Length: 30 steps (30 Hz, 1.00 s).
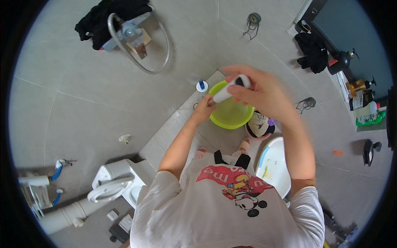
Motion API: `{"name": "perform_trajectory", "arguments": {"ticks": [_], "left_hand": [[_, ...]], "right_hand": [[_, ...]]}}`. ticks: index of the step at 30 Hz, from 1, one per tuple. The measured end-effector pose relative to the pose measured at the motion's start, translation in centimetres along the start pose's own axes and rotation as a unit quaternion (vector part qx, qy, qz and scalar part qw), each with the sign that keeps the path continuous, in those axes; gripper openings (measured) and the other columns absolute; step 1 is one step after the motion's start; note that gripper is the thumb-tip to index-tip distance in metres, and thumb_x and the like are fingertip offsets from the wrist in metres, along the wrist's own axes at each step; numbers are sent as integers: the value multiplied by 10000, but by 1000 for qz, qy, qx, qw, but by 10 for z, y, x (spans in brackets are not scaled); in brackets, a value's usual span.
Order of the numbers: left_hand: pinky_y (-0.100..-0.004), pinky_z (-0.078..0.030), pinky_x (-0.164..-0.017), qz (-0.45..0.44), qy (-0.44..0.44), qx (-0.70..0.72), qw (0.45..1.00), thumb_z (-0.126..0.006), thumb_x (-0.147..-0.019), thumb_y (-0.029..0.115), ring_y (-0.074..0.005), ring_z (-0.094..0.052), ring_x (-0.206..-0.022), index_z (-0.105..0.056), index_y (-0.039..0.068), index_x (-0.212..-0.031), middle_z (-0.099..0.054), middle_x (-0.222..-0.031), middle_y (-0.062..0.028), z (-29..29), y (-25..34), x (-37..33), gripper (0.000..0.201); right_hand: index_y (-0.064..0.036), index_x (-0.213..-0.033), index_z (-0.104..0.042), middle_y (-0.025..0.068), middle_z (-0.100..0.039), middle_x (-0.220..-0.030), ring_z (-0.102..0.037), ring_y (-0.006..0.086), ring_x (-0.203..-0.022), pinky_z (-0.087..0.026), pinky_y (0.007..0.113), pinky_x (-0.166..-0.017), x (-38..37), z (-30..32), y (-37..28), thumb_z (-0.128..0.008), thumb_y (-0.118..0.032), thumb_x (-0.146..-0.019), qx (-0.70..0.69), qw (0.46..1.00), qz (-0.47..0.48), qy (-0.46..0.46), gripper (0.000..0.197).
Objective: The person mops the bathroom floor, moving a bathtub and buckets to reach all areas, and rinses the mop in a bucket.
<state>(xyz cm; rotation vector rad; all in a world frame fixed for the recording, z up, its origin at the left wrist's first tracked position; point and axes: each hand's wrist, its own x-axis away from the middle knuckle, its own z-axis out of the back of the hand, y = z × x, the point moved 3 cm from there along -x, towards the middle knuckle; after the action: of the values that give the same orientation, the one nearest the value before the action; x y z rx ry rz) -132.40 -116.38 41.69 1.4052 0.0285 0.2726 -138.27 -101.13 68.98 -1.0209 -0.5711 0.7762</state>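
A slim white object with a dark oval at its upper end, perhaps a bottle, is tilted between my hands. My left hand is closed around its lower end. At the upper end, my right hand has its thumb against the object and its fingers curved around the top, slightly smeared by motion. Below both hands, a lime-green basin stands on the floor, its inside partly hidden by my hands. Just left of the basin is a white container with a blue-marked top.
Beside the basin, a pink tub holds a cap and cloth. A white baby bath stands at my right, a toilet at my left. A shower hose loops from the wall. Pump bottles line the right-hand ledge.
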Motion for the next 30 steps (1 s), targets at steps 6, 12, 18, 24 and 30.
{"name": "perform_trajectory", "arguments": {"ticks": [6,12,18,24,30], "left_hand": [[-225,-350,-563,3,-21,75,997,-526,-740,37,-70,-425,-640,-518,53,-770,-466,-702,32,114,-22,8,35],[-250,-370,-661,71,72,157,982,-520,-687,-12,-115,-460,-774,-514,69,-826,-498,-830,-19,213,-54,33,161],[-243,-337,-708,187,90,170,963,-607,-709,134,-109,-441,-843,-547,124,-962,-508,-929,15,265,-74,5,260],[-322,-356,-768,192,171,152,954,-686,-701,325,-118,-450,-929,-524,143,-1036,-519,-1008,15,307,-115,-33,414],[-380,-282,-886,174,250,98,947,-718,-654,407,-160,-383,-1090,-403,130,-1131,-447,-1175,-15,270,-97,-26,635]], "right_hand": [[-104,-1263,-385,80,-508,-1141,-559,98,-778,-454,244,-649,-43,-110,-22,-585,-85,-774,-142,984,60,87,529],[-57,-1204,-452,49,-576,-994,-550,92,-758,-451,229,-634,-40,-172,23,-547,-109,-813,-159,983,-53,-76,406],[-32,-1166,-478,54,-576,-918,-562,111,-775,-459,233,-626,16,-205,104,-520,-178,-847,-178,963,-190,-67,353],[-27,-1163,-473,86,-560,-966,-568,153,-744,-477,262,-606,98,-213,180,-551,-251,-806,-263,891,-368,42,428],[-42,-1119,-496,93,-552,-917,-572,176,-741,-489,282,-620,176,-221,231,-557,-259,-795,-367,804,-434,176,395]]}}
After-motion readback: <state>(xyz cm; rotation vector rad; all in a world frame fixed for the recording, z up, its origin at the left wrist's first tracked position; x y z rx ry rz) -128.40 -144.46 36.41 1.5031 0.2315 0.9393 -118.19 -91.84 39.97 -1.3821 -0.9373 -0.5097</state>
